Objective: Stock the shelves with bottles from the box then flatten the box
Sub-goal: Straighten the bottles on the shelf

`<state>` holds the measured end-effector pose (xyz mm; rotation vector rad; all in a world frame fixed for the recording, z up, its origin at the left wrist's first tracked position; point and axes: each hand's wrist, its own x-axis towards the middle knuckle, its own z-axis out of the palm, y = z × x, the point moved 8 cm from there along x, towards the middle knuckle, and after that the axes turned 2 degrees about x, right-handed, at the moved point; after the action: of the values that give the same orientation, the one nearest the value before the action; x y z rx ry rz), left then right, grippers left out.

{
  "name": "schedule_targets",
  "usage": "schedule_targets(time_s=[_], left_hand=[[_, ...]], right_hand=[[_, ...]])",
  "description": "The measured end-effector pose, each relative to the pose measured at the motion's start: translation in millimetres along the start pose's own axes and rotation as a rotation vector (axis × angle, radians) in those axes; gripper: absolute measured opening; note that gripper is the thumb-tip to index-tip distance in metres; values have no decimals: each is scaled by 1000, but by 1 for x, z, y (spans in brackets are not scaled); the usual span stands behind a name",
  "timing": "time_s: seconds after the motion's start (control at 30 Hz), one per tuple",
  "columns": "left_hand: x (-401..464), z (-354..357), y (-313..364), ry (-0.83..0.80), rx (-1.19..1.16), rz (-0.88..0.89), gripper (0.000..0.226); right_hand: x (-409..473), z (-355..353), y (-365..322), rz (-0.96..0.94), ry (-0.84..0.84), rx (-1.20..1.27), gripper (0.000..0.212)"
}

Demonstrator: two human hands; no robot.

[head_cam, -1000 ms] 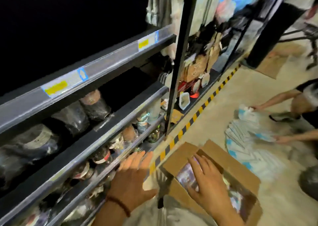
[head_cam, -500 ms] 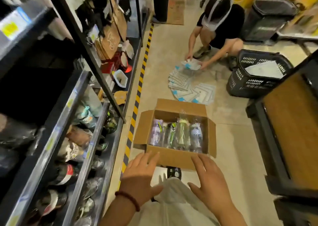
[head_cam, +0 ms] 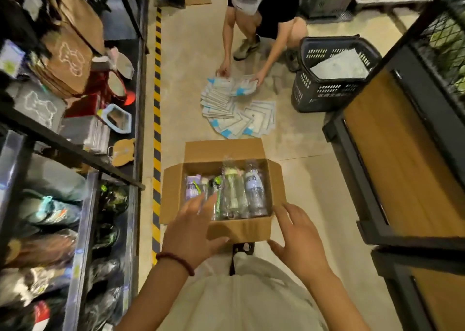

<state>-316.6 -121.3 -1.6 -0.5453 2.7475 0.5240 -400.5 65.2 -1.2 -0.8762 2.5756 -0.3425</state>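
An open cardboard box (head_cam: pixel 173 192) sits on the floor in front of me with its flaps spread. Several plastic-wrapped bottles lie inside: a purple one (head_cam: pixel 192 188), a green-capped clear one (head_cam: pixel 232 194) and a clear one with a white label (head_cam: pixel 254 192). My left hand (head_cam: pixel 193 230), with a bead bracelet on the wrist, hovers over the box's near left corner, fingers spread and empty. My right hand (head_cam: pixel 297 240) is spread beside the near right corner, holding nothing. The shelves (head_cam: pixel 83 230) on my left hold wrapped bottles.
A person crouches ahead sorting flat white-and-blue packets (head_cam: pixel 236 114) on the floor. A black plastic basket (head_cam: pixel 327 89) stands to their right. A wood-panelled black display unit (head_cam: pixel 402 179) borders the aisle on the right. A yellow-black tape line (head_cam: pixel 156 129) runs along the shelf.
The view swung from the shelves to looking down at the box. Both hands moved forward toward the box's near edge, the left now over its corner.
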Motion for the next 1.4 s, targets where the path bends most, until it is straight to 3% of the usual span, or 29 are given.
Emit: schedule_targets(time_s=[0.17,0.33,0.5,0.63,0.87,1.07,1.2,1.4], left_hand=[[67,6,0,-60,-40,-54,93],[137,45,-29,-137,-122,-162,92],[196,138,-84,-209,-288,-315,92],[240,235,-135,-265,-298,-406,100],[303,383,-218,-279,-375,-546,112],[331,475,-247,-306,-487,-623,112],[336,507,-247,-255,-616,-717,118],[332,506,-242,-101,-686,-781,101]], right_hand=[[71,5,19,-70,-102,-29,69],[149,59,43,-28,-240,-1,72],[216,163,65,33,-437,55,65],[274,253,87,57,-495,66,64],[354,396,132,300,-462,188,81],[383,476,162,491,-383,213,100],[386,495,169,586,-249,350,95],[379,498,173,694,-118,522,93]])
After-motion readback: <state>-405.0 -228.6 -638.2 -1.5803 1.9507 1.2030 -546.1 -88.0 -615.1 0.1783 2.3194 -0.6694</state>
